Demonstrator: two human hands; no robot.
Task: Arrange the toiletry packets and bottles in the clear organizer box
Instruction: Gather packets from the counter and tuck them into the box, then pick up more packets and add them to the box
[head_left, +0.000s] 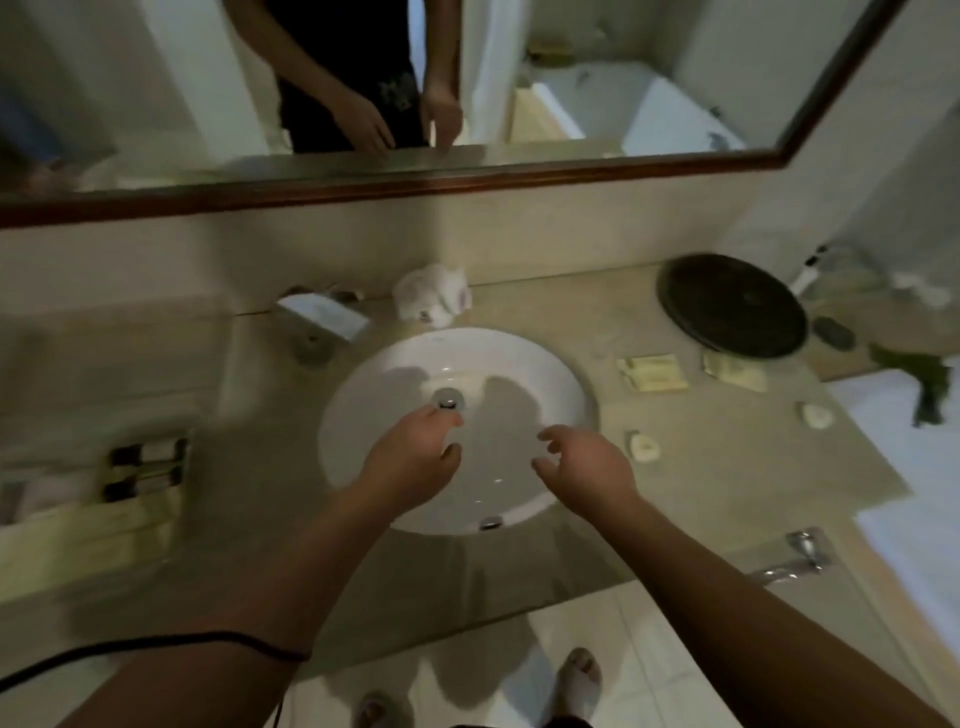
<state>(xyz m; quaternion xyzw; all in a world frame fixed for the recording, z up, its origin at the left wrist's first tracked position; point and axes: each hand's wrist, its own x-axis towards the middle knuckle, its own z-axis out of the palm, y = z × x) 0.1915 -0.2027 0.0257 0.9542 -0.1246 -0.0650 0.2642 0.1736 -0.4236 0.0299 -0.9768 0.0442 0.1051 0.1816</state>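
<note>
The clear organizer box (31, 540) sits at the far left of the counter, blurred, with small dark-capped bottles (143, 470) and cream packets (130, 519) in it. Right of the white sink (561, 374) lie two cream toiletry packets (653, 372) (733, 370) and two small round white packets (643, 446) (816, 415). My left hand (415, 457) and my right hand (587, 465) hover over the basin, both empty with fingers loosely spread.
A dark round tray (732, 304) stands at the back right beside a dark pebble-like item (834, 332). A crumpled white cloth (434, 293) and a faucet (322, 314) sit behind the sink. A framed mirror (467, 176) runs along the wall. A metal handle (802, 553) sticks out at the counter's front right.
</note>
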